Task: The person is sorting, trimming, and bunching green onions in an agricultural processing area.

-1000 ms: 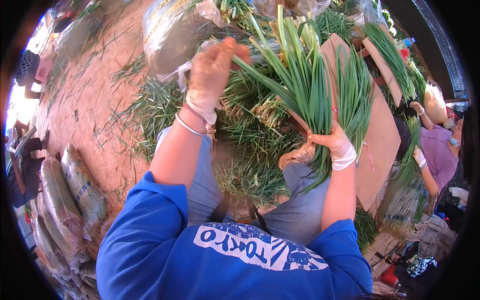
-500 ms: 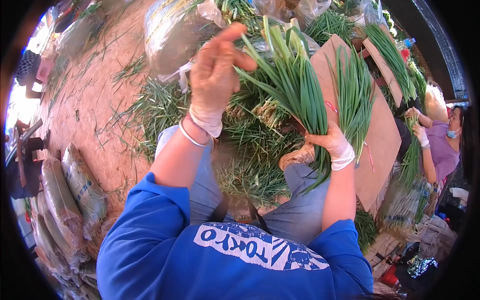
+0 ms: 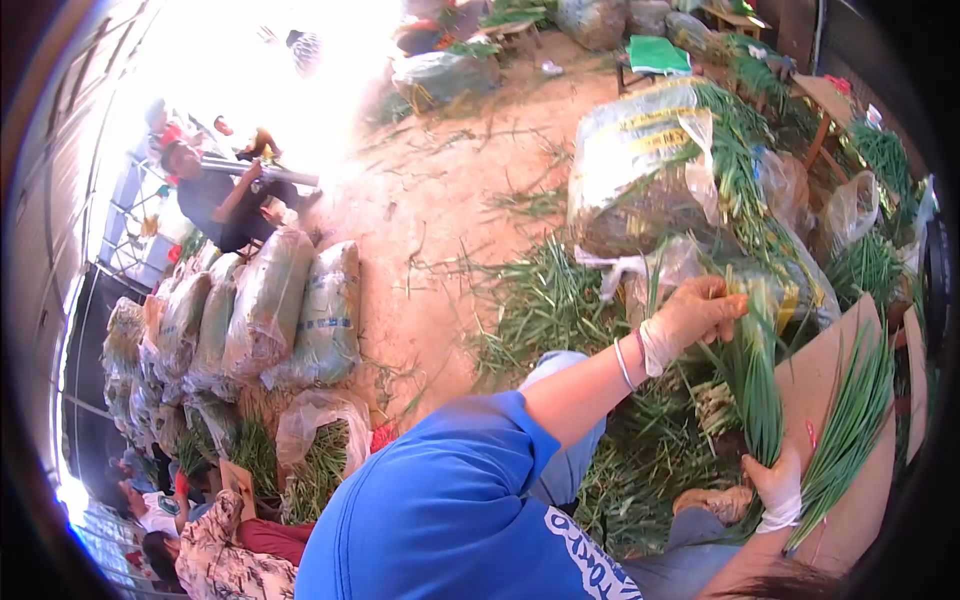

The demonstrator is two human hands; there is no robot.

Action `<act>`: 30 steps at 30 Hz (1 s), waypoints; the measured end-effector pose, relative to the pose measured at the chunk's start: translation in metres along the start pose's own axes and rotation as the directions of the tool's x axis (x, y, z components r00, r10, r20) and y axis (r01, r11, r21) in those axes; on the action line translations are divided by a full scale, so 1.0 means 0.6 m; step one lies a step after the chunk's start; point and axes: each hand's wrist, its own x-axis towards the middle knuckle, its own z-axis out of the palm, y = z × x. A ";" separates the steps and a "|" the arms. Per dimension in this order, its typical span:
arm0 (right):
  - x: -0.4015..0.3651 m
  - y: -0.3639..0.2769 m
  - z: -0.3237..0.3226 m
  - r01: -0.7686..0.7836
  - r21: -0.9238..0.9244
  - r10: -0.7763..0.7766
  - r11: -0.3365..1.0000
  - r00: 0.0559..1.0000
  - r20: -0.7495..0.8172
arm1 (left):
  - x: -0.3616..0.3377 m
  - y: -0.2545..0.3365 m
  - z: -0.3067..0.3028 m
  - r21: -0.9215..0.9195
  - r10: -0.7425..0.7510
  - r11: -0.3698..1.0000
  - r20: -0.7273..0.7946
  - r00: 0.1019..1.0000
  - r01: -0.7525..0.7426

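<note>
My right hand [image 3: 775,485], gloved up to the bare-looking fingers, grips a bunch of garlic chives [image 3: 760,395] by its leafy part, pale stem ends pointing up and away. Beside those stem ends is my left hand [image 3: 695,315], its fingers bent and pressed together; whatever they hold is hard to make out. A green blade stands up just behind that hand. Another bunch of garlic chives [image 3: 850,420] lies on the brown board [image 3: 808,385] to the right. Loose chives [image 3: 650,485] lie heaped on the floor around my legs.
A large clear plastic bag [image 3: 630,170] stands ahead, with more chives along its right side. Several full plastic-wrapped sacks [image 3: 270,310] stand at the left. A person in dark clothes [image 3: 215,195] sits behind them; another in a patterned top [image 3: 235,555] is at lower left.
The view has swung left, bringing the sacks and seated people into sight. My left hand has gone from spread fingers to closed ones near the stem ends. The right still grips the bunch.
</note>
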 end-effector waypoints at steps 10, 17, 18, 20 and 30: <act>0.038 -0.079 0.028 0.187 0.064 -0.193 0.980 0.974 0.115 | -0.091 0.114 -0.015 0.232 0.294 0.939 -0.152 0.944 -0.255; -0.020 -0.113 0.041 0.474 0.142 -0.492 0.869 0.859 0.144 | -0.205 0.136 0.004 0.328 0.381 0.896 -0.227 0.896 -0.298; -0.030 -0.116 0.041 0.261 0.234 -0.315 0.937 0.918 0.240 | -0.224 0.145 0.019 0.355 0.382 0.890 -0.238 0.893 -0.286; -0.060 -0.120 0.043 0.339 0.110 -0.355 0.934 0.916 0.188 | -0.249 0.154 0.031 0.281 0.386 0.903 -0.191 0.903 -0.326; -0.176 -0.097 0.083 -0.145 0.589 -0.212 0.795 0.843 0.494 | -0.260 0.084 0.017 -0.104 0.549 0.829 -0.037 0.835 -0.550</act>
